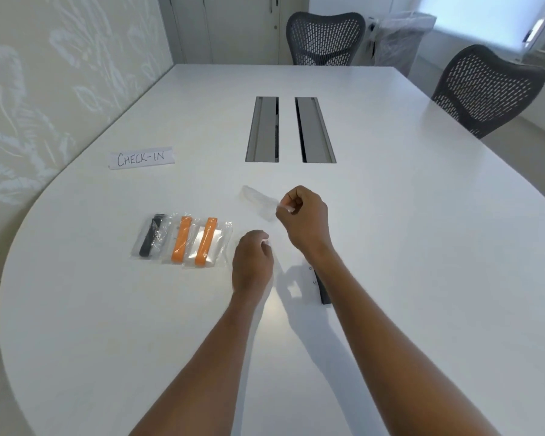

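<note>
My right hand (302, 217) pinches one end of an empty clear plastic bag (258, 201), held above the white table (390, 215) and blurred. My left hand (253, 261) hovers lower and nearer, its fingers curled round a small pale scrap that I cannot identify. To the left lie three clear bags side by side: one with a black strap (150, 236) and two with orange straps (180, 239), (205, 241). A dark flat strap (320, 286) lies on the table, mostly hidden under my right forearm.
A paper label reading CHECK-IN (141, 157) lies at the far left. Two grey cable hatches (290, 129) sit in the table's middle. Two dark mesh chairs (326, 39), (488, 89) stand at the far end and right side. A patterned wall runs along the left.
</note>
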`<state>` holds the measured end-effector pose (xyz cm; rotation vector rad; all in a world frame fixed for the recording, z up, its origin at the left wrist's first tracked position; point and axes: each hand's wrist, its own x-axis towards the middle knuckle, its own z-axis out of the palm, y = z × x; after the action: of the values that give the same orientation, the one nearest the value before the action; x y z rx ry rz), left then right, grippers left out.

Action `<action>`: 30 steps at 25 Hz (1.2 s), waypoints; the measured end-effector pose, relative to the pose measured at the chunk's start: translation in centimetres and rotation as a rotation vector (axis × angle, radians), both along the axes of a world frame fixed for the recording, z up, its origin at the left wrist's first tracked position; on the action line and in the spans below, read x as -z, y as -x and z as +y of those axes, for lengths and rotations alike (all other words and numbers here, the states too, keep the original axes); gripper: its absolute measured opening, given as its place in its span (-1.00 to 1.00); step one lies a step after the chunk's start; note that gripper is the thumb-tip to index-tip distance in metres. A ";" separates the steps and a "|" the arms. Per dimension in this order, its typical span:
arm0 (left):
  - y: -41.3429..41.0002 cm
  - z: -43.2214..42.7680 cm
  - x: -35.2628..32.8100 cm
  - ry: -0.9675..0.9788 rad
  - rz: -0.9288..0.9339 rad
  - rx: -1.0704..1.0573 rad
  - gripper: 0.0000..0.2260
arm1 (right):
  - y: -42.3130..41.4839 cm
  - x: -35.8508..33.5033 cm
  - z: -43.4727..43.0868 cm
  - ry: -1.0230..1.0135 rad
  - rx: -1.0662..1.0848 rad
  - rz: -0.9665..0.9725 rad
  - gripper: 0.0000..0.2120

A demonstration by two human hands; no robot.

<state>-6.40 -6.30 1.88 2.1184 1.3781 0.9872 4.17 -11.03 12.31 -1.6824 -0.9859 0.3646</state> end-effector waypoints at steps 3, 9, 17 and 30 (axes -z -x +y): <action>0.4 -3.4 -2.6 0.155 -0.455 -0.155 -0.83 | 1.9 0.6 -4.0 -0.037 0.074 0.023 -0.86; 0.7 -9.6 -8.2 0.289 -0.808 -0.030 -0.87 | 4.1 1.6 -8.0 0.048 0.059 -0.085 -0.84; 2.9 -9.7 -8.4 0.534 -0.817 -0.019 -0.91 | 4.1 3.0 -10.8 0.090 -0.092 -0.245 -0.87; 5.1 -9.6 -9.6 0.678 -0.740 0.198 -0.88 | 2.7 1.4 -12.0 0.020 -0.300 0.185 -0.75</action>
<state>-11.46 -15.89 11.44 1.1788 0.9124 0.9092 1.50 -23.02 10.94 -1.4886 -1.0990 0.7174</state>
